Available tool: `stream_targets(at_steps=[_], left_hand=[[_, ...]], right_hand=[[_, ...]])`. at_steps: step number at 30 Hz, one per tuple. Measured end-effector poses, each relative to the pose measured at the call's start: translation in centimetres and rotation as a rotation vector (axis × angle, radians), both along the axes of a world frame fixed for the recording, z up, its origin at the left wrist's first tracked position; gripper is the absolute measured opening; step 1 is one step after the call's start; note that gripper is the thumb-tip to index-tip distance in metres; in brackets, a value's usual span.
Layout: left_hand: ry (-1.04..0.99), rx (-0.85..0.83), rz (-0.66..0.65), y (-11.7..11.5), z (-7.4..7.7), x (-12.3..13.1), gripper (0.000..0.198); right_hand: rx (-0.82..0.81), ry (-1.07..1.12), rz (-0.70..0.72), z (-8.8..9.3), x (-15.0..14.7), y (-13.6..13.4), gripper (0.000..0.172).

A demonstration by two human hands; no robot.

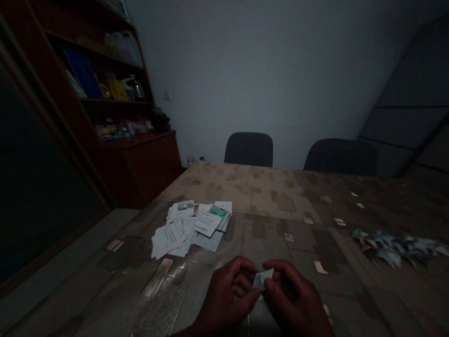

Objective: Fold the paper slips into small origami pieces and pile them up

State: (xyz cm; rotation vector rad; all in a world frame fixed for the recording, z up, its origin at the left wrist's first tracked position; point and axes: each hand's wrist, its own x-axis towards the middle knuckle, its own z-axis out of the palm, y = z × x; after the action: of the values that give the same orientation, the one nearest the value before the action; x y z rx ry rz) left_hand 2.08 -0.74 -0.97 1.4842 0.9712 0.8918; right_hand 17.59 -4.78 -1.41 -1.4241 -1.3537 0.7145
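Observation:
Between my two hands, above the near part of the table, is a small folded piece of paper [260, 280], pale with a pointed corner at its upper right. My right hand [298, 295] pinches it between thumb and forefinger. From the other side my left hand [233, 292] grips its left edge with thumb and fingertips, the other fingers curled. Beyond my left hand lies a loose pile of printed paper sheets [171, 236], some with pictures. Off to the right is a heap of folded paper pieces [396, 248], their exact shapes dim.
A patterned cloth [252, 187] covers the table. Two dark chairs stand at its far side, one in the middle [249, 149] and another chair [340, 155] farther right. At the left, a wooden cabinet [150, 164] has shelves of household things. The room is dim.

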Motion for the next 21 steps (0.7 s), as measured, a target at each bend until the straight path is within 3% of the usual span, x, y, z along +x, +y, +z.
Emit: stream_targets(at_steps=[9, 15, 21], left_hand=[[0.072, 0.118, -0.040, -0.05, 0.04, -0.17, 0.028], [0.158, 0.219, -0.046, -0.20, 0.14, -0.16, 0.018], [0.195, 0.280, 0.005, -0.26, -0.24, -0.33, 0.025]], right_hand=[[0.097, -0.088, -0.017, 0.00, -0.28, -0.27, 0.026], [0.175, -0.120, -0.037, -0.23, -0.48, -0.38, 0.026], [0.209, -0.136, -0.034, -0.16, -0.75, -0.48, 0.028]])
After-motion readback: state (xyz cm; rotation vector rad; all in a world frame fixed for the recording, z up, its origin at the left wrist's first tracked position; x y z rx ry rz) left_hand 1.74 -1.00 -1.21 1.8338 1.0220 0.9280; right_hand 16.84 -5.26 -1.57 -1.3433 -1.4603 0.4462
